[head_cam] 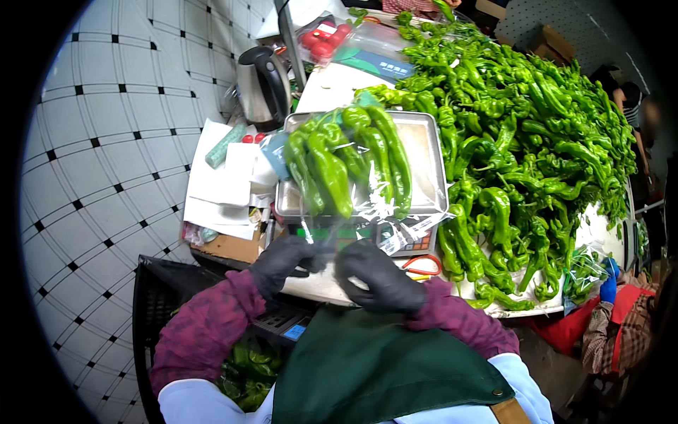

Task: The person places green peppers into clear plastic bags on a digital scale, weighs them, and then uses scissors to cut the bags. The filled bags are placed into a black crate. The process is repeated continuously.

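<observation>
A clear plastic bag of long green peppers (331, 169) lies on the steel tray (424, 132) of a digital weighing scale. Just below its near end are both my hands, in dark gloves. My left hand (286, 262) has its fingers drawn together at the bag's near edge, blurred. My right hand (373, 278) is bent into a curl beside it, with the thumb and a finger forming a loop. Whether either one grips the thin film cannot be told. The scale's display and keypad (418, 241) show partly through the plastic.
Loose green peppers (508, 138) are heaped on the table at the right. Red-handled scissors (424, 265) lie beside the scale. An electric kettle (263, 85), packed tomatoes (324, 42) and white papers (222, 180) stand or lie around it. A black crate (153, 318) is below left. A co-worker's blue glove (609, 281) is at far right.
</observation>
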`<action>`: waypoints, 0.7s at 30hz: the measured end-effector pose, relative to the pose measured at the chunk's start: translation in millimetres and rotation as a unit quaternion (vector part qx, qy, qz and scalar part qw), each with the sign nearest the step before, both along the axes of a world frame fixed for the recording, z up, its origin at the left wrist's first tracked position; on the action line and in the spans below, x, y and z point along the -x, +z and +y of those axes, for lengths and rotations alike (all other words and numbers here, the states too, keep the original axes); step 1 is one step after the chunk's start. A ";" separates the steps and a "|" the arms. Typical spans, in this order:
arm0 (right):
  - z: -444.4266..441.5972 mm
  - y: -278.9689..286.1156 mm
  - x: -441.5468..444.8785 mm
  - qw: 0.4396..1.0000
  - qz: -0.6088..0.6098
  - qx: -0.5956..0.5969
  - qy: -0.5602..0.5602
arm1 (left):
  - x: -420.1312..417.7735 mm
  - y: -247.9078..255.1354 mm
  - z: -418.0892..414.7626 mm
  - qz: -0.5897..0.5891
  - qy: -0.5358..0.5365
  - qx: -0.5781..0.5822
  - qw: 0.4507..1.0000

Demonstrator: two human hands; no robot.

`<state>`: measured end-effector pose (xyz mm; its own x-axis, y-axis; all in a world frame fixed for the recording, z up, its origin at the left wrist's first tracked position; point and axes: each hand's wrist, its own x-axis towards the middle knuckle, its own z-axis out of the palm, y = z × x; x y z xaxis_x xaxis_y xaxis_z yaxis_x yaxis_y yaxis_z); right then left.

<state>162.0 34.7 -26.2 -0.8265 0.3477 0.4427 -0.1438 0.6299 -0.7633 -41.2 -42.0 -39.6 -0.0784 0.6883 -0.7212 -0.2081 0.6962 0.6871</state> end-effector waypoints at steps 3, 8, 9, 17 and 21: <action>15.4 5.6 -93.7 0.906 -0.059 0.417 -0.048 | 13.1 -3.7 -3.0 0.034 -0.017 0.025 0.999; -1.9 -34.3 -305.1 0.736 -0.659 0.149 0.050 | 51.3 2.6 -8.4 0.149 -0.136 -0.071 0.977; -6.8 -45.3 -324.6 0.742 -0.669 0.012 0.036 | 53.4 6.7 -7.7 0.132 -0.095 -0.043 0.986; 102.3 5.8 -131.2 0.801 -0.385 -0.424 -0.172 | 36.8 27.8 -5.5 0.625 -0.462 -0.475 0.412; 132.3 -30.2 -117.5 0.849 -0.249 -0.465 -0.007 | 27.7 4.6 -15.1 0.610 -0.453 -0.515 0.396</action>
